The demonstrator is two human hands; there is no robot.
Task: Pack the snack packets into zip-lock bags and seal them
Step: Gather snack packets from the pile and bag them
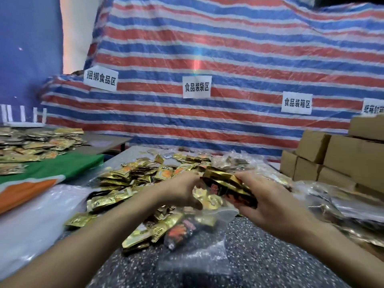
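Though blurred, shiny gold-and-black snack packets

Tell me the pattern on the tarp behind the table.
The tarp has red, blue and white stripes; head view.

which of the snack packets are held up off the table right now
The gold-and-black stack gripped in the right hand; all the other packets lie loose in piles on the table.
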